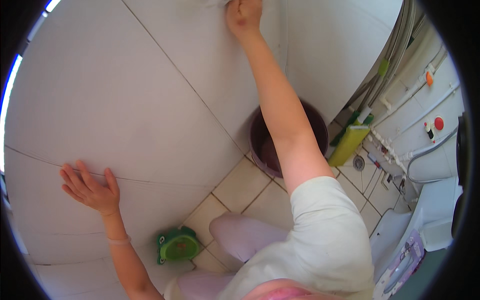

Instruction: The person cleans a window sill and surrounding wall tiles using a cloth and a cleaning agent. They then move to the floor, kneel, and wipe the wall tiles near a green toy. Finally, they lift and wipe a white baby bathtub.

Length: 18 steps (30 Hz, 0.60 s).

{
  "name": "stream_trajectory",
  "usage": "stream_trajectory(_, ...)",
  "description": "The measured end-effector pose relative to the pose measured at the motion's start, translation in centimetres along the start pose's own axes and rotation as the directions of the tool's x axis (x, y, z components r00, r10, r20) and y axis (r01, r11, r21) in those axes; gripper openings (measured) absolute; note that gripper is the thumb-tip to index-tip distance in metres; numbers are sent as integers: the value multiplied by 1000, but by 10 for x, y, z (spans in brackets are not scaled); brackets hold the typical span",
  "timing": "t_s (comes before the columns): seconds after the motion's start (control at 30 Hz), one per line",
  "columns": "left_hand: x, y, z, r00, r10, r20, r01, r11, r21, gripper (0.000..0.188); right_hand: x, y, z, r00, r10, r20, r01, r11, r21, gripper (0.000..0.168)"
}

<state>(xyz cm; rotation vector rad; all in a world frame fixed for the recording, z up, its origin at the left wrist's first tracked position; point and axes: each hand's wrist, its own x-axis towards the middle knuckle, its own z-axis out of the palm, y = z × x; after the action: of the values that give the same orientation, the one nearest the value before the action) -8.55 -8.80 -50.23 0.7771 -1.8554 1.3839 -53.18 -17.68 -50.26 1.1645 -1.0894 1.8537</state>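
Observation:
My left hand (91, 192) lies against the white tiled wall (150, 112) at the lower left, fingers spread, across a grout line. It holds nothing, and a pale band circles the wrist. My right arm stretches up to the top edge of the picture. There my right hand (245, 17) is closed at the wall, with a crumpled white cloth (212, 3) at its fingers. The frame's edge cuts off part of both hand and cloth. Below that forearm a dark purple bucket (257, 144) stands on the floor in the wall corner, partly hidden by my arm.
A green frog-shaped child's urinal (180, 245) is at the wall's foot. Right of the bucket lean a yellow-green flat mop head (348, 146) and long handles (390, 67). A floor drain (358, 163), pipes (431, 75) and a purple patterned toilet seat (407, 258) lie further right.

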Motion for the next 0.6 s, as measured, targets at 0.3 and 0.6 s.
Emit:
stream_trajectory(0.3,4,0,6,998,16,-56,-18,999,-36,56,-190,48,-36,591,786,-183,-803,593,-47,49)
stream_trajectory(0.6,-5,-7,13,997,14,-79,-14,1000,1,56,-307,-7,-42,69,985,-156,-995,79,60,57)
